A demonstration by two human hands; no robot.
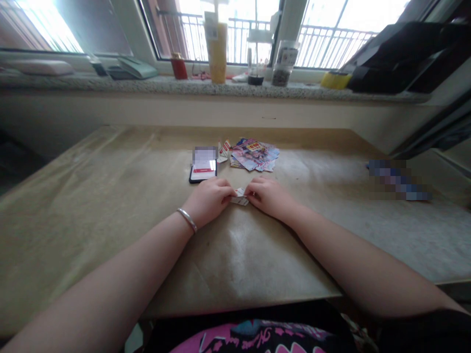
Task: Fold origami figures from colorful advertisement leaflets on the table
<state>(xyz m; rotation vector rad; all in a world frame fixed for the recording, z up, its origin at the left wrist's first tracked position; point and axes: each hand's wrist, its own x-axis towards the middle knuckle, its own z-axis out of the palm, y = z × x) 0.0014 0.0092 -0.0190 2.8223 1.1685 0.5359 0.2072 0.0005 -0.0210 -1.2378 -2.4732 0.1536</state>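
My left hand (210,197) and my right hand (268,195) meet at the middle of the tan table (110,196). Both have their fingers curled and pinch a small folded piece of printed paper (240,196) between them, low over the tabletop. A silver bracelet (187,219) circles my left wrist. Just beyond my left hand lies a phone (203,164) with its screen lit. Next to the phone sits a small folded paper shape (223,151), and a loose pile of colourful printed sheets (254,155) lies to its right.
A stone windowsill (154,84) runs along the back with a yellow bottle (218,46), a red can (179,66), jars (284,63) and a yellow dish (335,79). Dark equipment (401,56) stands at the right. A blurred object (399,179) lies on the table's right side.
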